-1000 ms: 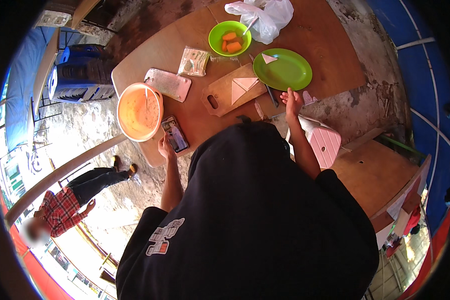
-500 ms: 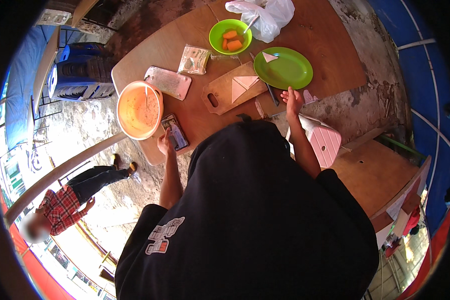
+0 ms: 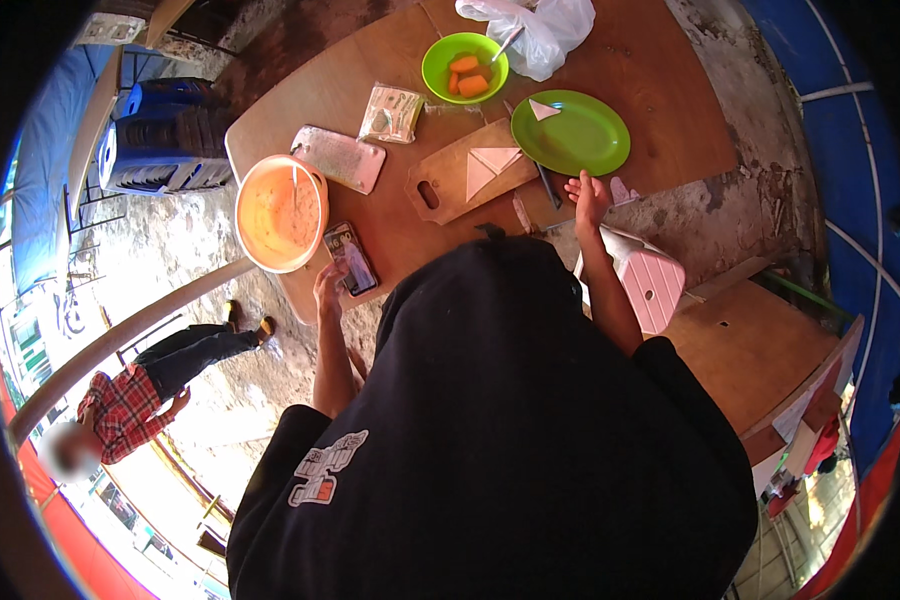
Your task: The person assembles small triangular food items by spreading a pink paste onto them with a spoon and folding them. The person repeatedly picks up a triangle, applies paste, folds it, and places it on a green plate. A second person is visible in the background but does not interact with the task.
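My left hand hovers beside the phone, its fingers apart and holding nothing. The phone lies face up at the table's near left corner with its screen lit. My right hand is held with fingers apart, just below the near rim of the green oval plate. On that plate lies a small white triangular piece. Left of the plate, a wooden cutting board carries pale triangular pieces. A knife with a dark handle sticks out between board and plate.
An orange basin with a spoon and mixture stands left on the table. A pale board, a square packet, a green bowl of orange chunks and a plastic bag lie beyond. A person stands left.
My left hand has drawn back slightly from the phone, its fingers opening, and more of the screen shows. My right hand has hardly moved.
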`<state>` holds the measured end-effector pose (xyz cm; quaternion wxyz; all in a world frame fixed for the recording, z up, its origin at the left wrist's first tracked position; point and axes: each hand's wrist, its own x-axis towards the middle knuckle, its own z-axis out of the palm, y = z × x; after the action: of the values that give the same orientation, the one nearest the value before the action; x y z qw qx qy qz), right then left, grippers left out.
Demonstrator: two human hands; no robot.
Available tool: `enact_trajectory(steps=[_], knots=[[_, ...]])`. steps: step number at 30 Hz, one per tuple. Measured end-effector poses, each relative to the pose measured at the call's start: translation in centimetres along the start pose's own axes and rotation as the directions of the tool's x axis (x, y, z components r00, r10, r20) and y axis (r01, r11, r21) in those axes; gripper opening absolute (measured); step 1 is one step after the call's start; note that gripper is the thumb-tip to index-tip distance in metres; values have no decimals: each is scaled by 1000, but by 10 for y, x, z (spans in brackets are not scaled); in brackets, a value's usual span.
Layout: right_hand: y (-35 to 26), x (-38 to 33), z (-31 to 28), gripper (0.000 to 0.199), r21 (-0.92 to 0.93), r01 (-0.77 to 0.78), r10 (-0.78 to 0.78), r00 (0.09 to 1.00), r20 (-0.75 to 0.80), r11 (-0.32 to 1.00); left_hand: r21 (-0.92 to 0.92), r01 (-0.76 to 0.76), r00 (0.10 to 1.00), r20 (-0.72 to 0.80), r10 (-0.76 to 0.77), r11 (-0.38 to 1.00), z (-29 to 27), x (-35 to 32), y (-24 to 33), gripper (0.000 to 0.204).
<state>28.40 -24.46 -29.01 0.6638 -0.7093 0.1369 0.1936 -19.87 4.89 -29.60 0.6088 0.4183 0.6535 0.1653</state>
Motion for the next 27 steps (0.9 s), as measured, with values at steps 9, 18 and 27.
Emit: enact_trajectory(steps=[9, 18, 27], knots=[[3, 3, -1, 31, 16, -3, 3, 1000, 14, 1000, -113, 34, 996, -80, -43, 993, 5, 18, -12, 37], [4, 3, -2, 32, 1, 4, -4, 1000, 19, 1000, -120, 0, 996, -93, -12, 993, 11, 5, -5, 34], [4, 4, -2, 33, -19, -4, 4, 1000, 15, 1000, -169, -21, 997, -80, 8, 985, 2, 17, -15, 29]])
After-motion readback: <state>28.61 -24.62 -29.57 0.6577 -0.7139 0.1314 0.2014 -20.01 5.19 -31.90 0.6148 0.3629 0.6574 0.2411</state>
